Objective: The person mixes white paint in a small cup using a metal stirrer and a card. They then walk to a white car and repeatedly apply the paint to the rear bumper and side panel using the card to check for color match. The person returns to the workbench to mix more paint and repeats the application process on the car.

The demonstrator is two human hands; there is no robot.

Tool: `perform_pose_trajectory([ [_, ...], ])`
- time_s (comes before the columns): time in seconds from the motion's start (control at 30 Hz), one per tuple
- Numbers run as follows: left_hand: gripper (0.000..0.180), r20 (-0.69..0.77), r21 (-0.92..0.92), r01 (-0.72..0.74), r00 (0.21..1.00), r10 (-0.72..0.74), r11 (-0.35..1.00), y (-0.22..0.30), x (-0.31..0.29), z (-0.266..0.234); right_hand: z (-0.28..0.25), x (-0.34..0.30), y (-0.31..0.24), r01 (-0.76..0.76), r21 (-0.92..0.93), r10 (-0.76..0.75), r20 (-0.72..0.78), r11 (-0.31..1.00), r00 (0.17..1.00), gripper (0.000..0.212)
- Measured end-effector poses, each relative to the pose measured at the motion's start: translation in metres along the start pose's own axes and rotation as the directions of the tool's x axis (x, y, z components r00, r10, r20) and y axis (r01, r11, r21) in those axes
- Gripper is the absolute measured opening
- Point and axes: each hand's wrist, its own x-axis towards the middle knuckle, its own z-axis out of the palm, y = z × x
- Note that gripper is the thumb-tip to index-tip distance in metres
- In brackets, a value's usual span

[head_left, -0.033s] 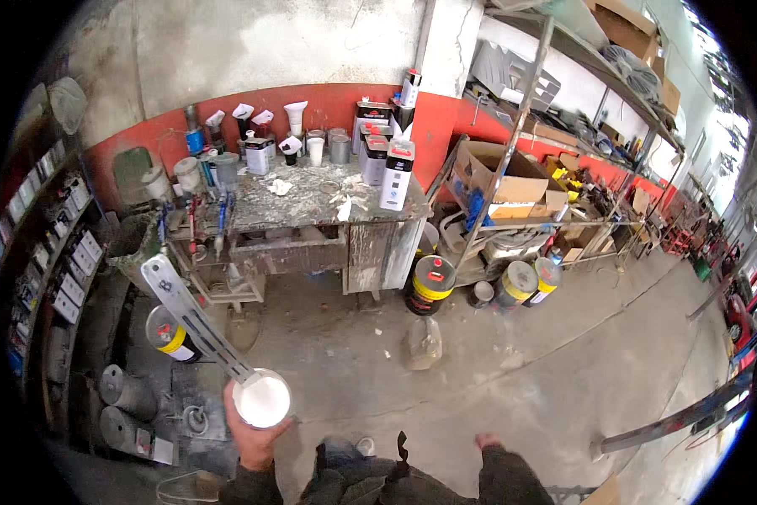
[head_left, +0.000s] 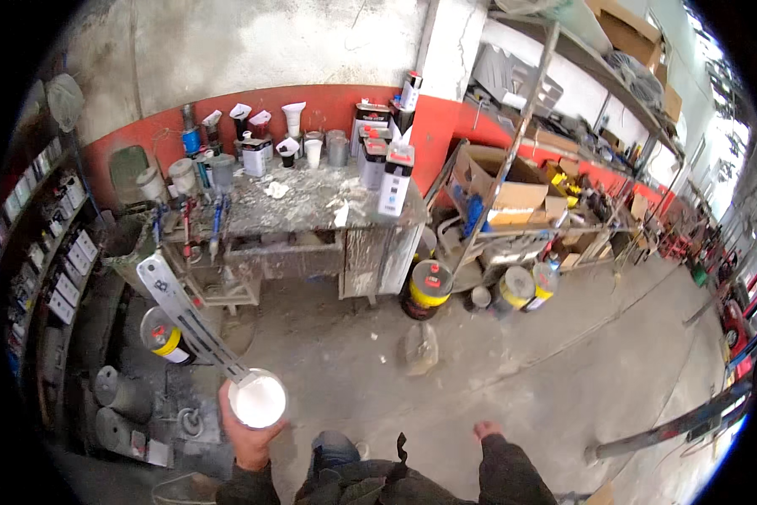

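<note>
Head view: round, open-topped cup with a pale rim (head_left: 284, 402) sits lower left of centre in the frame, gripped from beneath and the side by the left hand (head_left: 249, 443), fingers wrapped round its wall. Right hand (head_left: 486, 430), lower right of centre, shows nothing in it; too small and blurred to tell whether its fingers are spread or curled. Progress, judged: filling looks done, contents not used up, stirrer not yet out; whether mixing is complete can't be told (one frame won't settle it). Contents: smooth, bright white liquid (head_left: 261, 404), close to overexposed, so no lumps or streaks readable. Long, flat, grey metal strip with slots (head_left: 191, 322) stands tilted in the cup, upper end toward frame left. Paint-spattered grey workbench (head_left: 248, 204), upper centre-left, well apart from the cup.
</note>
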Motion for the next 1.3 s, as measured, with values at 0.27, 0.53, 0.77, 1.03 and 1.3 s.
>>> perform_pose_trajectory([
  [0.27,0.098,-0.093,-0.026,0.068,0.993,-0.07,0.997,-0.058,0.205,0.082,-0.141,0.258,-0.319,0.46,0.103,-0.44,-0.171,0.882,0.882,0.032],
  [0.53,0.113,-0.066,0.106,-0.052,0.996,0.059,0.993,-0.131,0.414,0.156,-0.28,0.384,-0.561,0.619,-0.085,-0.608,-0.33,0.781,0.722,0.031],
  [0.77,0.083,0.016,0.212,-0.16,0.987,0.16,0.964,-0.206,0.536,0.188,-0.4,0.504,-0.701,0.573,-0.527,-0.777,-0.374,0.628,0.507,0.027],
  [1.03,0.069,-0.022,0.317,-0.221,0.97,0.24,0.922,-0.203,0.611,0.236,-0.533,0.643,-0.764,-0.051,-0.786,-0.552,-0.477,0.617,0.684,0.018],
  [1.3,0.064,-0.06,0.454,-0.184,0.97,0.236,0.872,-0.234,0.664,0.274,-0.553,0.7,-0.73,-0.197,-0.779,-0.136,-0.34,0.595,0.931,0.044],
])
